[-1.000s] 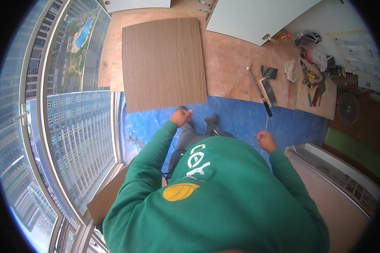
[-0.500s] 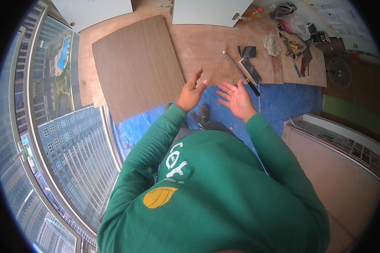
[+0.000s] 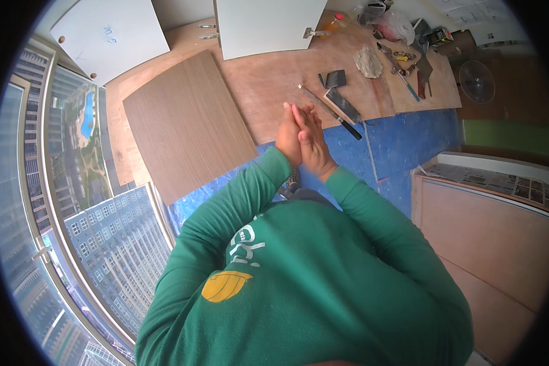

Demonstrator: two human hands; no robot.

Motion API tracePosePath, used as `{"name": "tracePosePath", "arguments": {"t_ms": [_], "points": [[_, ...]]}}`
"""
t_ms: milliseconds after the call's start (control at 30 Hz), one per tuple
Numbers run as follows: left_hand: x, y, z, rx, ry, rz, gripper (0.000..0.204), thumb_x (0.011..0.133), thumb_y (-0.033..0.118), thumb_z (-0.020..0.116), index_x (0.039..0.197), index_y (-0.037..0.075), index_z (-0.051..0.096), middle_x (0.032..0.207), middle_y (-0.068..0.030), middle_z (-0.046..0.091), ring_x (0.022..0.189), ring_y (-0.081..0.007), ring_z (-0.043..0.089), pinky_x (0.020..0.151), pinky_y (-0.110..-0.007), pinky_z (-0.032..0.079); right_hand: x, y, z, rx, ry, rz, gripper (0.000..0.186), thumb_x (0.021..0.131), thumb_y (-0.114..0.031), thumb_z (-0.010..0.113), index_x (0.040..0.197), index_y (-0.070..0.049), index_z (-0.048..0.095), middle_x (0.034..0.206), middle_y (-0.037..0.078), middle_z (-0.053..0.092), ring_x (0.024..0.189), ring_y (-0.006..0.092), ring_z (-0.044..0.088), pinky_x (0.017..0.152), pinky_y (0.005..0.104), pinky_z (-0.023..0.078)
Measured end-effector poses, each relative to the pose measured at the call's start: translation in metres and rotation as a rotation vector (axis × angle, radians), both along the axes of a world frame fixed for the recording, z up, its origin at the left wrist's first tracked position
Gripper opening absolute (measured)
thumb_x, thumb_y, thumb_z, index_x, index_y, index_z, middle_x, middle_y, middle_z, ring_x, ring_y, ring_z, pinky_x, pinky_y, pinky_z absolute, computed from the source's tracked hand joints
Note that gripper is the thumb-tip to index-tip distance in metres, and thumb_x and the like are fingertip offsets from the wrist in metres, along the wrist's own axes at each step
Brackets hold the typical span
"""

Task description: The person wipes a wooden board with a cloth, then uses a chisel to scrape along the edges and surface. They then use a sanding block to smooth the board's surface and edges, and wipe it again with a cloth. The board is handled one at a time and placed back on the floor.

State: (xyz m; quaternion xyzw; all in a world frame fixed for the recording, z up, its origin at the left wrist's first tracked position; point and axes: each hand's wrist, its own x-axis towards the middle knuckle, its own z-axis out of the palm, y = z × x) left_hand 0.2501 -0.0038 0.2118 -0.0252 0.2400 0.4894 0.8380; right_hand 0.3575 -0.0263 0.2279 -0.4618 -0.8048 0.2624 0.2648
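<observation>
My left hand (image 3: 286, 138) and my right hand (image 3: 315, 144) are pressed flat against each other, palm to palm, fingers straight, with nothing visible between them. They are raised in front of my chest, green sleeves running up to them. Beyond the fingertips, on the plywood sheet (image 3: 268, 79), lie a long thin tool with a black handle (image 3: 330, 113), a dark rectangular block (image 3: 343, 105) and a smaller dark block (image 3: 334, 78). A brown wood-grain panel (image 3: 188, 124) lies flat to the left of my hands.
Two white panels (image 3: 268, 24) (image 3: 111, 38) lie at the far side. A crumpled grey rag (image 3: 368, 61) and several hand tools (image 3: 409, 67) sit at the back right, near a fan (image 3: 476, 80). Blue floor covering (image 3: 409, 134) lies under me. A tall window (image 3: 55, 201) runs along the left; a wooden cabinet (image 3: 488, 238) stands right.
My hands were apart and lower one second ago; they rose, opened side by side, and have now come together palm to palm. The view has tilted toward the floor panels.
</observation>
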Motion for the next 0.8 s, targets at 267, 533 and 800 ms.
{"name": "tracePosePath", "arguments": {"t_ms": [267, 533, 800], "points": [[-0.156, -0.059, -0.057, 0.132, 0.862, -0.01, 0.072, 0.106, 0.051, 0.048, 0.157, 0.002, 0.039, 0.157, -0.0165, 0.048, 0.141, -0.0314, 0.049, 0.118, -0.047, 0.035, 0.2, -0.075, -0.139, -0.874, -0.205, -0.422, 0.046, 0.1, -0.043, 0.06, 0.115, -0.001, 0.072, 0.105, 0.02, 0.076, 0.097, 0.0365, 0.071, 0.084, 0.0456, 0.053], [-0.244, -0.294, -0.147, -0.193, 1.721, -0.452, 0.052, 0.099, 0.044, 0.064, 0.122, -0.003, 0.072, 0.127, -0.02, 0.072, 0.113, -0.0283, 0.07, 0.103, -0.038, 0.049, 0.352, -0.111, -0.165, -1.295, -0.599, -0.459, 0.036, 0.094, -0.038, 0.071, 0.106, -0.004, 0.072, 0.083, 0.018, 0.071, 0.068, 0.0297, 0.07, 0.067, 0.0456, 0.057], [-0.179, -0.417, -0.145, -0.612, 1.428, -0.456, 0.03, 0.1, 0.021, 0.063, 0.092, -0.007, 0.07, 0.077, -0.0128, 0.074, 0.072, -0.0225, 0.076, 0.065, -0.034, 0.058, 0.293, -0.034, -0.144, -1.448, -0.432, -0.174, 0.055, 0.093, -0.017, 0.073, 0.142, 0.0, 0.055, 0.091, 0.01, 0.072, 0.073, 0.0194, 0.067, 0.06, 0.036, 0.053]]}}
